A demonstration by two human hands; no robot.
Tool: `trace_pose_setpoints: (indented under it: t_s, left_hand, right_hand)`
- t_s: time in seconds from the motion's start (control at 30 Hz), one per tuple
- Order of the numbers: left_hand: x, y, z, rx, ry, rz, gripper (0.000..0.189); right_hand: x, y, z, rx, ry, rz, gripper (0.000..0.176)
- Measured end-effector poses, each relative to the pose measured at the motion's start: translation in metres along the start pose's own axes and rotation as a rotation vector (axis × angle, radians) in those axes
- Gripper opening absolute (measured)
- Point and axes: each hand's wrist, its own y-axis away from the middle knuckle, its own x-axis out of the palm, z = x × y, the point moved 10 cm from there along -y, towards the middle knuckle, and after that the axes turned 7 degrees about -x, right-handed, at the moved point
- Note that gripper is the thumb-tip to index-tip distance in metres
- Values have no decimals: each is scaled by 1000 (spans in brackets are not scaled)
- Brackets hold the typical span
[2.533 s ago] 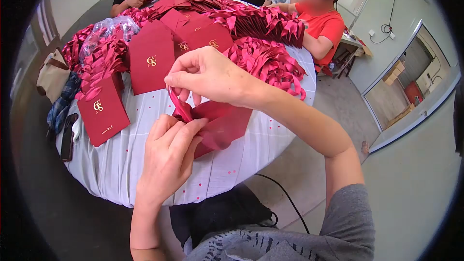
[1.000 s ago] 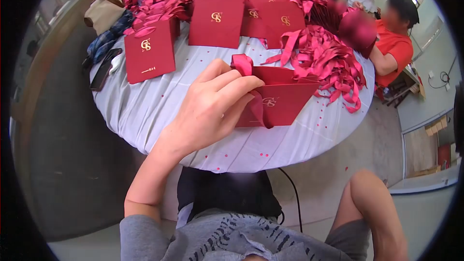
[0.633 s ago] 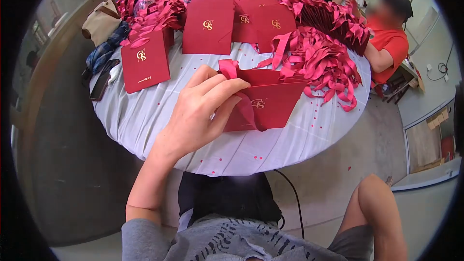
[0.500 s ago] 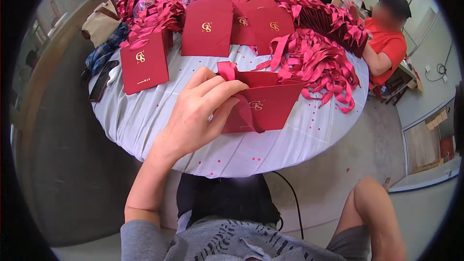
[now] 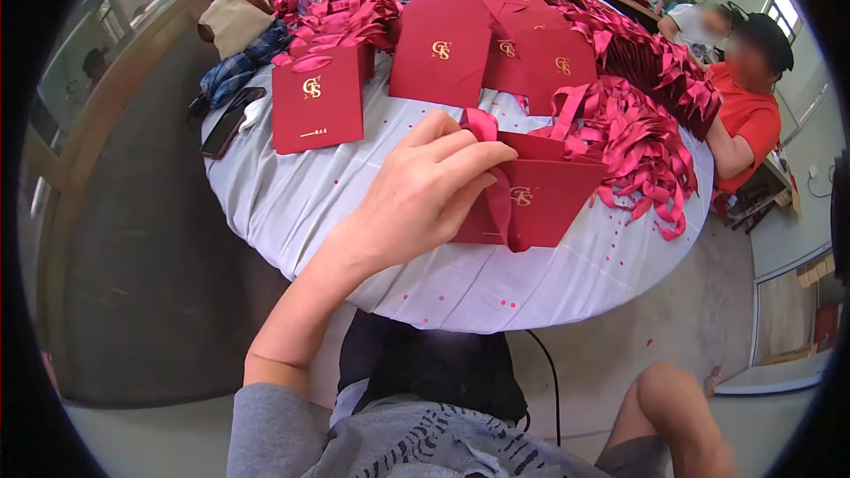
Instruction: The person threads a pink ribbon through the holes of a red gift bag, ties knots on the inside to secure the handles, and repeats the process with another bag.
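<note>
Head view: the left hand (image 5: pixel 416 195) has its fingers closed on the left rim of an open red monogrammed gift bag (image 5: pixel 556 204), over the cloth-covered surface (image 5: pixel 425 288); right hand out of view, its fingers' state untold; this one-sided pinch could tip or crease the bag

White-draped round table (image 5: pixel 292 204), red bags (image 5: pixel 319 115), pink ribbon heap (image 5: pixel 642 146), dark phone (image 5: pixel 230 124)

The left arm (image 5: pixel 297 332) reaches forward and inward, its wrist (image 5: pixel 354 248) nearly straight. The left hand (image 5: pixel 425 184) shows its back to the camera, fingers curled, thumb and forefinger pinched. The right arm (image 5: pixel 677 403) folds sharply at the elbow (the forearm runs out of view at the bottom edge).
</note>
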Motion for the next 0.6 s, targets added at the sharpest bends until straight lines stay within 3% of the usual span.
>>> trace_pose_setpoints:
  t_s: [0.03,0.07,0.1,0.17,0.23,0.27,0.43,0.6]
  left_hand:
    - [0,-1,1,-12,-4,12,34]
    - [0,-1,2,-22,-5,11,34]
    - [1,-2,3,-27,-7,12,34]
    - [1,-2,0,-19,8,16,35]
    - [0,-2,-1,-36,-13,18,35]
    - [0,-2,0,-37,-6,16,36]
    - [0,-1,-3,-18,-24,12,37]
    - [-1,0,-4,-34,-19,-25,34]
  right_hand:
    - [-4,6,-6,81,-88,-45,41]
    - [-1,27,-25,333,-309,-103,47]
    - [8,47,-18,332,-294,-87,47]
    - [61,153,-66,1037,53,144,20]
    - [127,212,-113,1491,134,384,17]
    - [146,240,-112,1525,67,403,30]
    - [184,283,-102,1591,65,302,27]
    - [192,272,-99,1438,227,342,24]
